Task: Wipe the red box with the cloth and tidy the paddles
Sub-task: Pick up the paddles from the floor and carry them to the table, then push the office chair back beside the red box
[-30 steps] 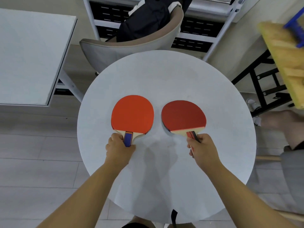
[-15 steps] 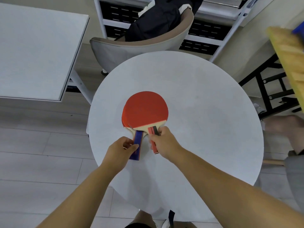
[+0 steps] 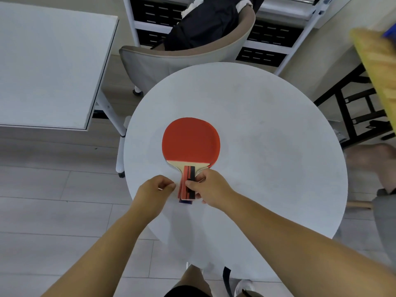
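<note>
Head view: stacked paddles (image 3: 190, 142), handles (image 3: 189, 173) pinched in your right hand (image 3: 211, 189); left hand (image 3: 156, 189) curled beside them, holding nothing. Risk: stack slides askew if you release unevenly.

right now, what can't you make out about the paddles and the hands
Head view: the lower paddle is almost wholly covered by the top paddle.
Head view: whether the left hand touches the handles; its curled fingers hide the contact.
Head view: what the right hand does beneath the handles; the hand hides it.
Red box and cloth: outside the frame.
</note>
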